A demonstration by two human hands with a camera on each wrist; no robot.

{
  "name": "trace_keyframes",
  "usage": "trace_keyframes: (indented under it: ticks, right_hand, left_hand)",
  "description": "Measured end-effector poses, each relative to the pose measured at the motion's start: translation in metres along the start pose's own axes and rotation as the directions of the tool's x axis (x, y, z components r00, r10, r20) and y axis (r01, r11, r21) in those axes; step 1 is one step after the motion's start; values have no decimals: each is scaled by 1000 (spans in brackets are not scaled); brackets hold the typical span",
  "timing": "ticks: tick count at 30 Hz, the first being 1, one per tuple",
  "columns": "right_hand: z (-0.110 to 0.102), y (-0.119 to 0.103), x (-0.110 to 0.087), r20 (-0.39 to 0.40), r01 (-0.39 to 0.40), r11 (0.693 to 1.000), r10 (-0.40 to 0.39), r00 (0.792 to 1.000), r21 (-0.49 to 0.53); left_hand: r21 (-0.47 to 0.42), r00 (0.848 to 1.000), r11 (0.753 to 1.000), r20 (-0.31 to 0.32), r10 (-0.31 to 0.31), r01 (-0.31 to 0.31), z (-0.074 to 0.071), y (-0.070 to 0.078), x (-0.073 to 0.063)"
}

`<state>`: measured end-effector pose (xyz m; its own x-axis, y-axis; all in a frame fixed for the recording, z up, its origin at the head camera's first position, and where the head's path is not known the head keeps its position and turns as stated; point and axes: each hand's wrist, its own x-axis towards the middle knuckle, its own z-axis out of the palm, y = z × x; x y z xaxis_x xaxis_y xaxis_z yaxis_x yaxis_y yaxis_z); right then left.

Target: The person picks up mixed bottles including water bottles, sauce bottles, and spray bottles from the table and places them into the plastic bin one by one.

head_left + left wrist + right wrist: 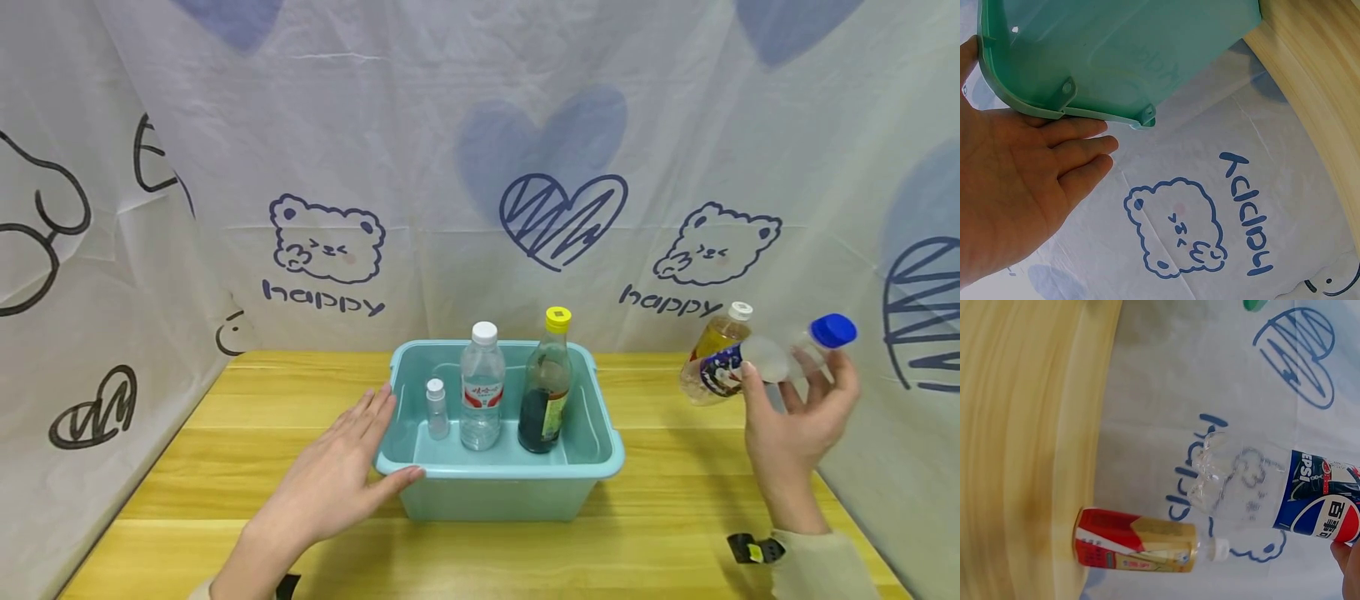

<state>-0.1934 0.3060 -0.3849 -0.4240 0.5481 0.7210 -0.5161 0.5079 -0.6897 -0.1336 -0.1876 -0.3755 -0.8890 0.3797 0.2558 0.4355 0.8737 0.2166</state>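
White cloth with bears and hearts hangs behind a yellow wooden table. On it sits a blue-green tub. The left hand has straight fingers and touches the tub's left edge. Well apart on the tub's right, the right hand holds a clear Pepsi bottle up in the air. That bottle leans: its bottom points left, the tub's way, and its blue cap points right and up. A gold bottle stands near it. Inside the tub stand a dark bottle, a water bottle and a tiny bottle.
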Motion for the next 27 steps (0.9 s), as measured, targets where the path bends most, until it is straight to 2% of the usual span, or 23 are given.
trace_keyframes:
  ticks: [8, 12, 22, 27]
  right_hand:
    - [7, -16, -4, 4, 19, 999, -20, 1000, 40]
    - [11, -24, -6, 1, 19, 995, -19, 1000, 99]
    - [16, -39, -8, 4, 38, 961, -41, 999, 275]
    - [17, -48, -8, 17, 37, 948, -44, 999, 317]
  left_hand:
    - [-2, 1000, 1000, 8, -2, 2, 0, 0, 0]
    - [-2, 1000, 1000, 12, -3, 3, -1, 0, 1]
    - [-4, 1000, 1000, 3, 3, -3, 0, -1, 1]
    - [-4, 1000, 1000, 4, 2, -2, 1, -1, 1]
